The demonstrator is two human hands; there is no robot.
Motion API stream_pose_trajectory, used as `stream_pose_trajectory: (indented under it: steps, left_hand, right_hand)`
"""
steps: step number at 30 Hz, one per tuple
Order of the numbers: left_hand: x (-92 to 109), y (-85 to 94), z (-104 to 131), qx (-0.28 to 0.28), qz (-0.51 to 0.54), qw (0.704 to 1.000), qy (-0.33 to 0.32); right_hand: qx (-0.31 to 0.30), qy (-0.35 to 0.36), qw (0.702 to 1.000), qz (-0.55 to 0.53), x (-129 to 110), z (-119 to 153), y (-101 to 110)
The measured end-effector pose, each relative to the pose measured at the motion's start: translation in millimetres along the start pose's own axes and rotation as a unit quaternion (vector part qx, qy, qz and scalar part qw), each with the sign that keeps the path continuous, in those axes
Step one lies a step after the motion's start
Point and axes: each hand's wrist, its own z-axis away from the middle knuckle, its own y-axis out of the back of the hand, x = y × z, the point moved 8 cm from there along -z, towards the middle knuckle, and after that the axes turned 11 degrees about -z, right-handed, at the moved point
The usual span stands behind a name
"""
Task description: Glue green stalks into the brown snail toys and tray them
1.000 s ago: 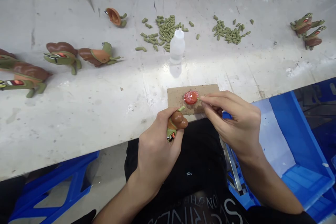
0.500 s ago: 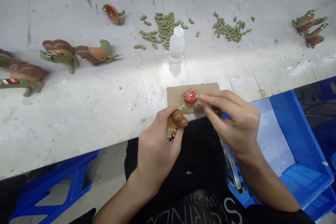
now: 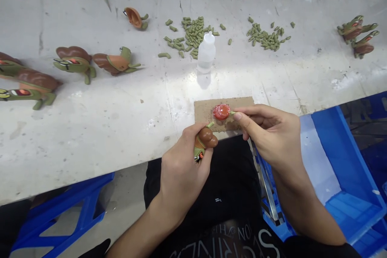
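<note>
My left hand [image 3: 183, 161] is wrapped round a brown, orange and green toy figure [image 3: 207, 138], its short green limb sticking up past my fingers. Between thumb and forefinger, my right hand [image 3: 269, 133] pinches a small green piece [image 3: 232, 113]. The tip of that piece is at the right edge of a glossy red cap-like dish [image 3: 221, 111], or touches it; which one is hard to tell. Under the dish lies a flat piece of brown cardboard [image 3: 203, 109] at the table's near edge.
A translucent bottle [image 3: 207, 54] stands beyond the cardboard, near two piles of green pieces [image 3: 193, 32] [image 3: 266, 38]. Several toy figures [image 3: 72, 62] lie at the left, two more [image 3: 355, 30] at the far right. A blue bin [image 3: 347, 157] is at the lower right.
My right hand has turned and its fingers have shifted, so the green piece shows more clearly beside the red dish. The view has shifted slightly. My left hand keeps its hold.
</note>
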Motion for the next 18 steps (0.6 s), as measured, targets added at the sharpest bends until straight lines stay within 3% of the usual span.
stream_pose_trajectory:
  steps: [13,18]
  left_hand:
    - [0.7,-0.3,0.0,0.004,-0.026,1.0,-0.003]
    - [-1.7,0.0,0.8,0.003,-0.027,1.0,0.007]
  right_hand:
    - [0.004,-0.035,0.999,-0.026,5.1,0.6,-1.4]
    - [0.022,-0.024,0.999,-0.001,-0.7,2.0,7.1]
